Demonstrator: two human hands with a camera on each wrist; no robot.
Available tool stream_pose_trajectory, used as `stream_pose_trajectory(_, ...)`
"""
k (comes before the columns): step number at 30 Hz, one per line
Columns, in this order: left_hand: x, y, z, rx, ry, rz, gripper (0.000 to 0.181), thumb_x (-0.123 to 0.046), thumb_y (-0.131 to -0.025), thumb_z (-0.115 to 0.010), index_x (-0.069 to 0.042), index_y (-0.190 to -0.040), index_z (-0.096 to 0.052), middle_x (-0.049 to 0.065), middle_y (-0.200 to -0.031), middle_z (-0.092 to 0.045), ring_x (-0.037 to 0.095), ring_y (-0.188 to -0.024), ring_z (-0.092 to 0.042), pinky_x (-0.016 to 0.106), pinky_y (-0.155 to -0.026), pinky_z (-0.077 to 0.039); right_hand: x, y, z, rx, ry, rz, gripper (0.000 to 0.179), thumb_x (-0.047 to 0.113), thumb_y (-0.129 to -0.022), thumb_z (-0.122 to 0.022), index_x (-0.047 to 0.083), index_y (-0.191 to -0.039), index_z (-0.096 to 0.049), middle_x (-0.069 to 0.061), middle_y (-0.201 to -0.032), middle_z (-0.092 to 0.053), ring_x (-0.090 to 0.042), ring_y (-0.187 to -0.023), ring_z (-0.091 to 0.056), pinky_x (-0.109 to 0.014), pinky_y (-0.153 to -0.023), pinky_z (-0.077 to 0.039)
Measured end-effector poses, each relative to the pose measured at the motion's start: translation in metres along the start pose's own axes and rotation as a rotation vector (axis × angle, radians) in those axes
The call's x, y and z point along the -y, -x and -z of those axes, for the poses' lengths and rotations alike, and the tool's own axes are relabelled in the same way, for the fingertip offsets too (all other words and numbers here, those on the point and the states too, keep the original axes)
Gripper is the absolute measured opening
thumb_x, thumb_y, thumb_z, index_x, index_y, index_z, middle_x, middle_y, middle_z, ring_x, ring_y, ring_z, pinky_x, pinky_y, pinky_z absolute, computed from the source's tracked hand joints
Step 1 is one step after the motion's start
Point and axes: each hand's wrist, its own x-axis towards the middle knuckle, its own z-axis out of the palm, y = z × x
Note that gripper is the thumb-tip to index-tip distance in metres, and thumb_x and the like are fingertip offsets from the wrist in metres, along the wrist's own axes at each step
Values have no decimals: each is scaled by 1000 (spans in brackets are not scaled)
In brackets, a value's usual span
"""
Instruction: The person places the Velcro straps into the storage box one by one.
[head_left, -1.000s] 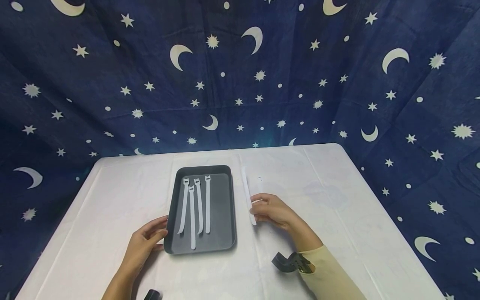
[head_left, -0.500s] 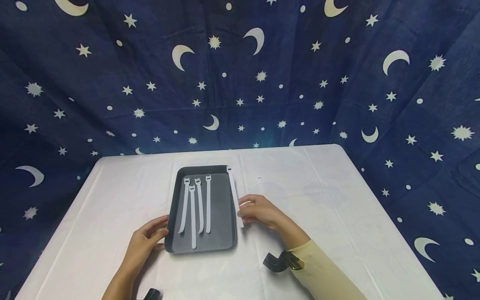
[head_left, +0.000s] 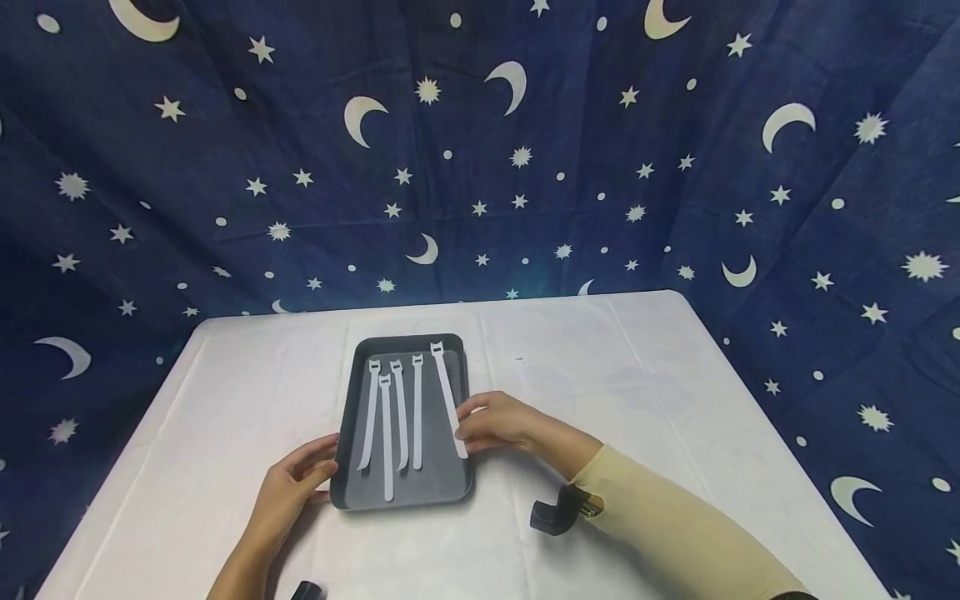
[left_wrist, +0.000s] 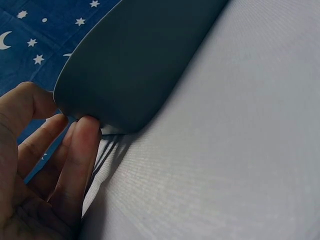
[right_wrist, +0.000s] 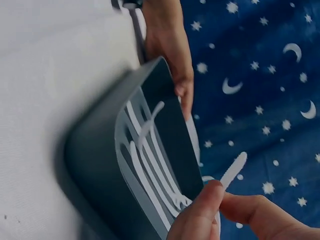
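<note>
My right hand [head_left: 498, 421] pinches a white hook-and-loop cable tie [head_left: 446, 385] near its plain end, between thumb and finger. The slotted head points to the back, and the strip overlaps the right side of a dark grey tray [head_left: 450, 483]. In the right wrist view the tie's rounded end [right_wrist: 235, 170] pokes out past the fingertips. Several similar cable ties [head_left: 417, 417] lie lengthwise in the tray's left and middle part. My left hand [head_left: 288, 487] holds the tray's left edge near the front corner; the left wrist view shows its fingertips [left_wrist: 87, 127] against the wall.
The tray stands on a white cloth-covered table [head_left: 600, 375]. A dark blue curtain [head_left: 465, 225] with moons and stars hangs behind it. Black wrist mounts [head_left: 555, 512] sit on both forearms. A small dark mark [head_left: 520, 360] shows on the cloth right of the tray.
My right hand has moved left, carrying the cable tie from beside the tray, across its right rim and over its inside. The left hand has stayed at the tray's left edge.
</note>
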Motion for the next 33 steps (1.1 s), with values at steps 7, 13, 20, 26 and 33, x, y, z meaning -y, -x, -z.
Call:
stream_pose_trajectory(7,1,0,-1,-6,-18,-3,52,-23,-91,-70,-7,-138,-54,21,-132,-60,-2,-93,-65,29,-71,-62,6,0,-9,37,-74,-74,31,-12,-82,-63,-7,-112,-58,-9,-78,-61,-14,-64,-65,-24,-67,-62)
stream_pose_trajectory(13,3,0,0,-2,-21,-4,52,-22,-91,-70,-7,-138,-54,21,-131,-60,-1,-92,-66,31,-71,-63,13,-3,-15,43,-60,-103,36,-14,-81,-60,-10,-116,-55,-9,-80,-59,-15,-66,-63,-25,-69,-62)
stream_pose_trajectory(20,1,0,-1,-3,-13,-5,52,-22,-91,-70,-6,-138,-55,21,-131,-61,0,-92,-66,30,-71,-62,22,-16,-21,37,-29,-94,37,-15,-81,-59,-13,-117,-53,-8,-80,-58,-15,-66,-63,-26,-70,-62)
stream_pose_trajectory(26,0,1,-1,6,-15,-9,51,-21,-92,-70,-6,-138,-54,21,-131,-60,0,-93,-66,31,-71,-63,27,-18,-27,21,-5,-105,41,-17,-79,-59,-17,-119,-52,-9,-78,-57,-15,-65,-61,-26,-68,-62)
stream_pose_trajectory(33,1,1,0,5,-35,-20,50,-22,-92,-69,-7,-138,-54,21,-132,-60,-2,-93,-65,29,-72,-62,26,-21,-37,-11,18,-132,23,-18,-77,-58,-8,-98,-58,-8,-71,-57,-15,-57,-61,-24,-63,-62)
